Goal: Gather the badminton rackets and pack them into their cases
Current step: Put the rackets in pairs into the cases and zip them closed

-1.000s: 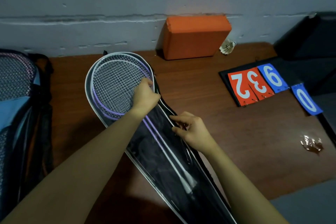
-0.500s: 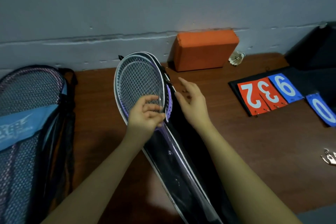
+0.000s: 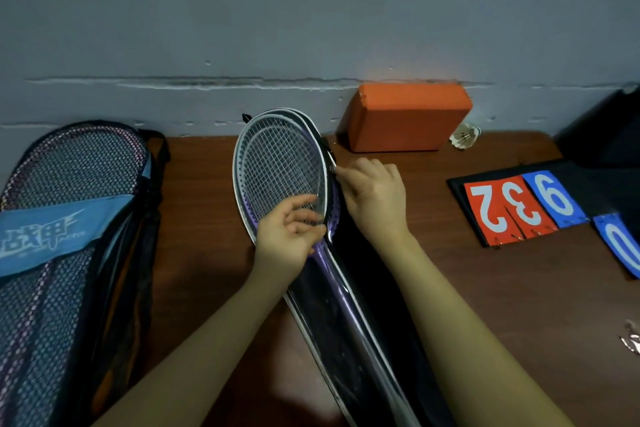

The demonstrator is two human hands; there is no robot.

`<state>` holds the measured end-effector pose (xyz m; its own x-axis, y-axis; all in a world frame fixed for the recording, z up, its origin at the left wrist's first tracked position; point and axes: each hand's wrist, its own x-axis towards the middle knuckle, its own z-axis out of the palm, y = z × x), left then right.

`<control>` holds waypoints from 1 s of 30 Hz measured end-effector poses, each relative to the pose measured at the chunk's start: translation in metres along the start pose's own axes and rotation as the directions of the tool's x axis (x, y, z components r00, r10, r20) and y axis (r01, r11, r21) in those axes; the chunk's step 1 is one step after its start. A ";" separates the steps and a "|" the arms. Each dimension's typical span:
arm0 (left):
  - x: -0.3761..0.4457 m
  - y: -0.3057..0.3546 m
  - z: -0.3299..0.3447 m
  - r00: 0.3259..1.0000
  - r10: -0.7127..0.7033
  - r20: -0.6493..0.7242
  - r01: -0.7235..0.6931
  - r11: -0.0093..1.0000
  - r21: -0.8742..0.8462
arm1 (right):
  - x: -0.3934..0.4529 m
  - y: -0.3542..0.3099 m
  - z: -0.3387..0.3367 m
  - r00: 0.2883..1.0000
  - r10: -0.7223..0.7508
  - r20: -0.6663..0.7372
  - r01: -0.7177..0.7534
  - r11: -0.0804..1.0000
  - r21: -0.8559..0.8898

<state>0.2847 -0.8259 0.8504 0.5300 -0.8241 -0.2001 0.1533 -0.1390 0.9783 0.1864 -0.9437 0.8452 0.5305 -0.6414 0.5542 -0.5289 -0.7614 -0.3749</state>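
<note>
Desk (image 3: 502,305): brown wood-grain surface, smooth, low sheen. Wall (image 3: 311,28): grey painted plaster, matt, with a rough cracked seam running across it. Racket case (image 3: 363,340), centre: black fabric with a glossy clear plastic panel and pale piped edge. Rackets (image 3: 280,170) inside it: smooth glossy frames, white and purple, with fine taut stringing. Second case (image 3: 62,218), left: open mesh cloth over a matt blue fabric band. Orange block (image 3: 405,118), far: matt, slightly grainy, foam-like. Number cards (image 3: 519,208), right: smooth, faintly glossy red and blue sheets on a matt black board. Shuttlecock (image 3: 464,138): white, feathered.
</note>
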 end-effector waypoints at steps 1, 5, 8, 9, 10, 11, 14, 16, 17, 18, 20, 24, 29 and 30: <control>0.002 -0.002 0.002 0.999 -0.004 -0.047 0.004 1.000 -0.014 | -0.005 0.003 -0.001 0.997 -0.079 0.018 0.080 0.995 -0.058; 0.015 -0.005 0.010 0.992 -0.016 -0.127 0.010 0.999 -0.044 | -0.030 0.016 -0.007 0.978 -0.182 0.105 0.186 0.982 -0.030; 0.024 -0.002 0.012 0.989 -0.008 -0.146 0.001 0.999 -0.050 | -0.054 0.020 -0.010 0.971 -0.169 0.172 0.168 0.986 0.019; 0.028 -0.001 0.013 0.988 -0.006 -0.156 -0.002 0.999 -0.050 | -0.062 0.020 -0.012 0.972 -0.141 0.188 0.135 0.990 0.042; 0.033 -0.001 0.013 0.985 0.002 -0.170 -0.007 1.000 -0.029 | -0.070 0.021 -0.013 0.974 -0.108 0.199 0.097 0.993 0.065; 0.038 -0.002 0.012 0.983 0.019 -0.182 -0.016 1.000 0.022 | -0.077 0.022 -0.015 0.974 -0.078 0.211 0.061 0.994 0.086; 0.050 -0.008 0.011 0.984 0.088 -0.152 -0.052 0.972 0.227 | -0.093 0.025 -0.024 0.972 -0.026 0.234 0.001 0.994 0.108; 0.053 -0.012 0.012 0.986 0.112 -0.123 -0.073 0.955 0.286 | -0.100 0.025 -0.029 0.970 0.025 0.243 -0.047 0.995 0.087; 0.052 -0.014 0.014 0.985 0.123 -0.121 -0.082 0.949 0.304 | -0.104 0.025 -0.030 0.968 0.057 0.246 -0.075 0.995 0.065; 0.050 -0.015 0.016 0.982 0.145 -0.119 -0.098 0.937 0.334 | -0.107 0.026 -0.031 0.965 0.087 0.249 -0.101 0.994 0.045; 0.041 -0.018 0.021 0.966 0.253 -0.047 -0.205 0.865 0.457 | -0.110 0.026 -0.030 0.958 0.137 0.254 -0.150 0.988 0.036; 0.017 -0.027 0.029 0.855 0.286 0.433 -0.519 0.458 0.722 | -0.111 0.030 -0.032 0.963 0.138 0.231 -0.146 0.989 0.019; 0.012 -0.039 0.027 0.849 0.115 0.515 -0.518 0.364 0.774 | -0.118 0.034 -0.036 0.973 0.126 0.194 -0.137 0.989 0.046; 0.012 -0.041 0.028 0.849 0.101 0.518 -0.517 0.357 0.778 | -0.119 0.036 -0.036 0.972 0.137 0.193 -0.150 0.987 0.055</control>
<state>0.2615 -0.8459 0.8096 0.0333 -0.9985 -0.0434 -0.8679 -0.0504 0.4942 0.0805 -0.8912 0.7927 0.5710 -0.7456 0.3435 -0.5655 -0.6606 -0.4938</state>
